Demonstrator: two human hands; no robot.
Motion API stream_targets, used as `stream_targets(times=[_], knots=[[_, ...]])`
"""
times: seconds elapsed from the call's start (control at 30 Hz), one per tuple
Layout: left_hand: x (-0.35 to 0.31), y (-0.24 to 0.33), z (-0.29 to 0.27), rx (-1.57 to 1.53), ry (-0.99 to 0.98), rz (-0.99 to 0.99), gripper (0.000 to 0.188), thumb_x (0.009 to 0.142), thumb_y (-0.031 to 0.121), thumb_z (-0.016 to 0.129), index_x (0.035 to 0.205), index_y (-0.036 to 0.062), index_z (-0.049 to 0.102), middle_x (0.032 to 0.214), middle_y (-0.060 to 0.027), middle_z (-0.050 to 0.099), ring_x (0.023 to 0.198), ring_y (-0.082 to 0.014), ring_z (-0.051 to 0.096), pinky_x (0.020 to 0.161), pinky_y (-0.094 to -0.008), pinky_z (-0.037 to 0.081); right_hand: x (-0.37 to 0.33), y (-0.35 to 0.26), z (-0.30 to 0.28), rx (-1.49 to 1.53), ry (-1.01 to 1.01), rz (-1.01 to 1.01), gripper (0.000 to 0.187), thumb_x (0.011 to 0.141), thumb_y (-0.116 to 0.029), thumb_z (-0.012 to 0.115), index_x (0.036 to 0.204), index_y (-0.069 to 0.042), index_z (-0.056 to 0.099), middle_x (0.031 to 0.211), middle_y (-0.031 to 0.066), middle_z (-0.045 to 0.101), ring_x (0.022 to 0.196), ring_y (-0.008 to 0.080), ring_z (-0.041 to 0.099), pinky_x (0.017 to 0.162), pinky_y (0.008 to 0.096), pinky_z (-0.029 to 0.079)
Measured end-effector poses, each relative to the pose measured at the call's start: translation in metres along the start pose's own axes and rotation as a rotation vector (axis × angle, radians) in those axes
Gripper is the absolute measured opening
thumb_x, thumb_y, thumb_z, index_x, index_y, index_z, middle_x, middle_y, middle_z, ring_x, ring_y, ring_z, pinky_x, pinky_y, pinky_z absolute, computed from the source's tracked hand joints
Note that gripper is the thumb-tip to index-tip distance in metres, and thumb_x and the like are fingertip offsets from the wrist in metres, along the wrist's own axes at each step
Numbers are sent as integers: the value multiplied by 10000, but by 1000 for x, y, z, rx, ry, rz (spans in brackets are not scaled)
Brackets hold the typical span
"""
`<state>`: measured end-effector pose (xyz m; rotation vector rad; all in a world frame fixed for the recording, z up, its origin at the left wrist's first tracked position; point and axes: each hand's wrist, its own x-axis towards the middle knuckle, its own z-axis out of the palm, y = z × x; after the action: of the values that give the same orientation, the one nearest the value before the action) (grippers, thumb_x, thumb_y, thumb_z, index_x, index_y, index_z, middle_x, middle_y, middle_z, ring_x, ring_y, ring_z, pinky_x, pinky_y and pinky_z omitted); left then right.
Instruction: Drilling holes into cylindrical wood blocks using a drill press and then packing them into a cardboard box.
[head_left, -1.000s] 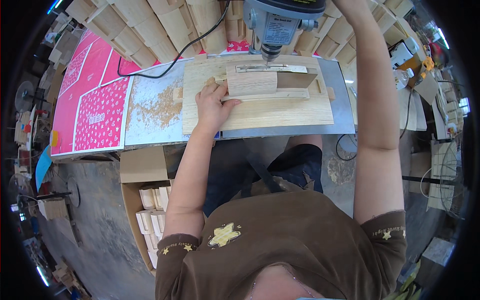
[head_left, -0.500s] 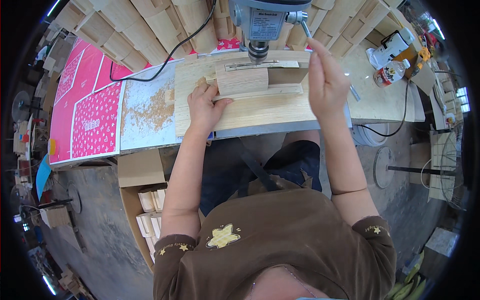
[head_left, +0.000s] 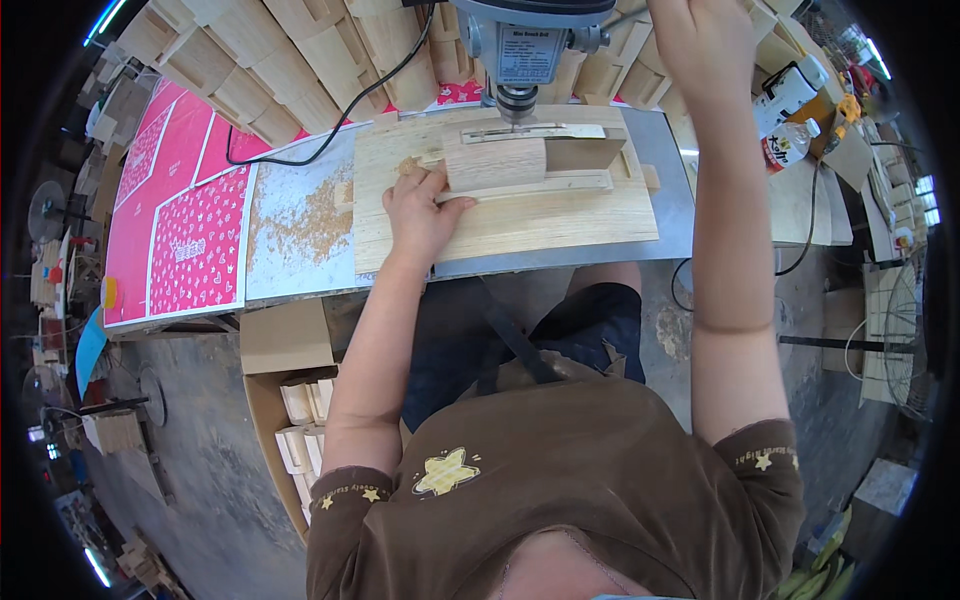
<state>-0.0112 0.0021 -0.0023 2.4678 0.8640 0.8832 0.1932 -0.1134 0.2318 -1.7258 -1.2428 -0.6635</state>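
A pale wooden block [head_left: 495,165] with a curved face lies in a wooden jig [head_left: 590,181] on a flat board [head_left: 540,228]. My left hand [head_left: 425,212] is closed against the block's left end, its thumb resting along the jig's front strip. Above the block hangs a grey bench drill [head_left: 525,55], its chuck [head_left: 516,102] just over the jig's back strip. My right hand [head_left: 708,50] is raised at the upper edge, closed at the end of the drill's lever [head_left: 628,19]; its fingertips are partly cut off by the picture's edge.
Stacks of wooden pieces [head_left: 290,60] line the back. Sawdust [head_left: 300,215] covers the bench left of the board, beside a pink printed sheet [head_left: 190,245]. A black cable [head_left: 345,105] curves there. A bottle [head_left: 790,145] stands right. Below, a cardboard box [head_left: 285,340] holds wooden pieces.
My right hand has moved up and right, and the lever has swung up with it. My left hand stays at the block. The whole view has shifted slightly.
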Motion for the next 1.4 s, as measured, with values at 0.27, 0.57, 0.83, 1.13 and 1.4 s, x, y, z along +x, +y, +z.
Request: stream_targets(times=[0.27,0.57,0.83,1.13,1.4], knots=[[11,32,23,-20,-70,-12,542,630,311,762,1132,157,628,857,-11,579,901,-225,536,846,-434,309,48,28,10,-87,-148,58,408,866,-344,450,794,22,614,769,242,602,775,369,602,677,426,446],[6,28,18,5,-52,-13,502,651,300,755,1112,148,629,828,-20,566,892,-218,527,844,-412,302,-109,17,9,230,-98,89,174,898,-116,543,928,16,653,609,53,489,575,81,456,540,256,372],[11,31,24,-9,-99,-15,544,652,318,754,1153,153,621,880,-29,574,925,-227,519,859,-426,300,-132,53,48,210,105,-150,47,817,-47,582,816,-33,627,622,65,522,573,216,512,565,325,377],[9,25,15,-42,-100,-81,575,625,305,780,1149,131,618,878,-30,589,942,-227,527,889,-421,294,18,6,14,91,42,17,383,870,-330,481,819,25,617,761,249,594,760,363,596,672,396,450],[18,28,34,-344,-32,-183,401,582,271,809,908,104,645,840,-3,585,862,-183,559,899,-404,276,-5,94,57,17,-169,183,295,926,-263,485,936,13,588,746,124,583,761,191,580,706,319,440]])
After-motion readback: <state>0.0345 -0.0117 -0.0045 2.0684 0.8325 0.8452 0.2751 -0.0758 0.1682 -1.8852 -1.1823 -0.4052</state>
